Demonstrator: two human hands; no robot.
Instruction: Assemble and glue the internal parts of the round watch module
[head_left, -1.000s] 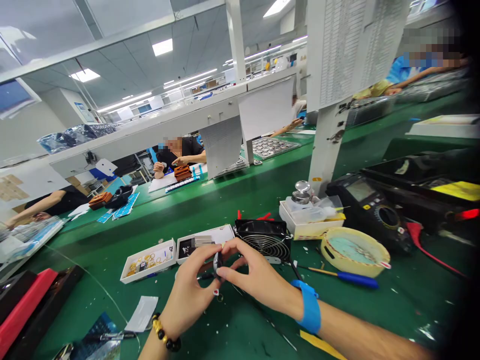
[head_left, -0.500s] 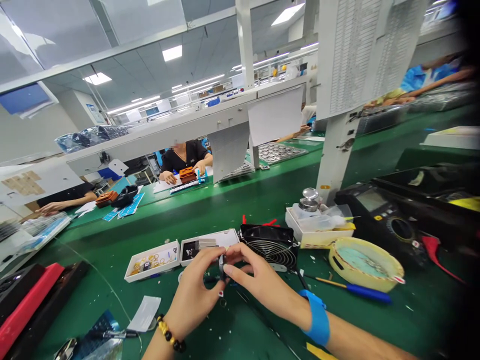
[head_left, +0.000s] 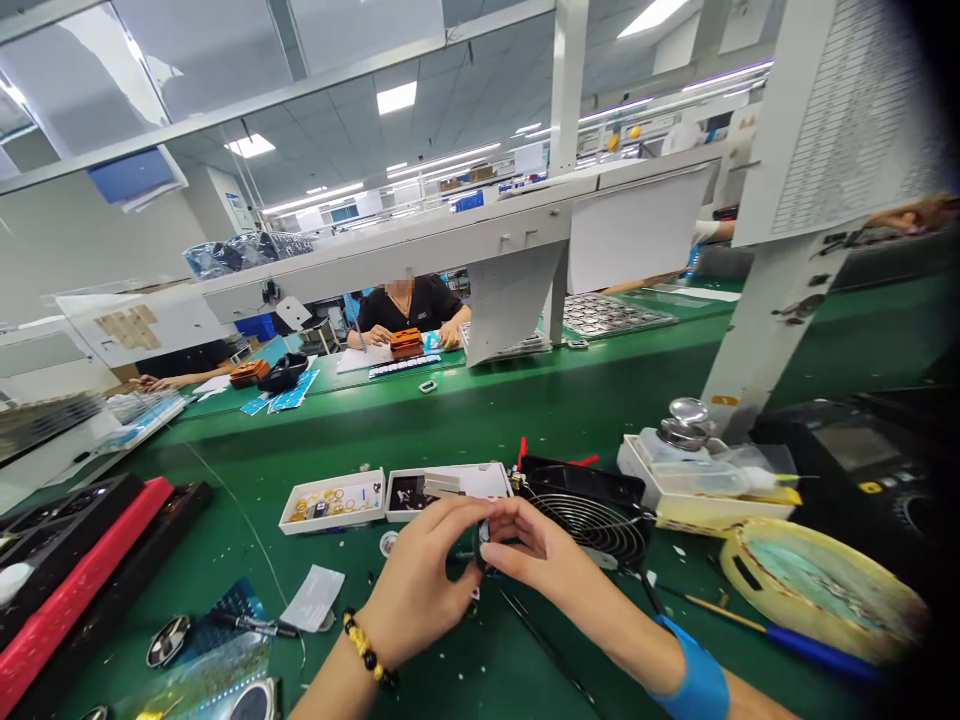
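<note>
Between my two hands is a small dark round part (head_left: 482, 540), seen nearly edge-on above the green bench (head_left: 405, 660). My left hand (head_left: 424, 570), with a beaded bracelet at the wrist, has its thumb and fingers curled round the part's left side. From the right, my right hand (head_left: 551, 560) pinches the same part with thumb and fingertips; a blue band (head_left: 694, 670) circles that wrist. The fingers cover much of the part. Just behind my hands stand a white box of yellow rings (head_left: 334, 502) and a second white box (head_left: 397, 492) with dark pieces.
A black fan (head_left: 589, 510) sits beyond my right hand, near a blue-handled tool (head_left: 817, 650) and a round yellow dish (head_left: 814, 580). Red and black trays (head_left: 90, 570) lie at left. Across the bench, a person (head_left: 409, 310) handles an orange object.
The view has swung left, so the bench items sit further right in the picture. Both hands still hold the dark part, which remains upright between the fingers.
</note>
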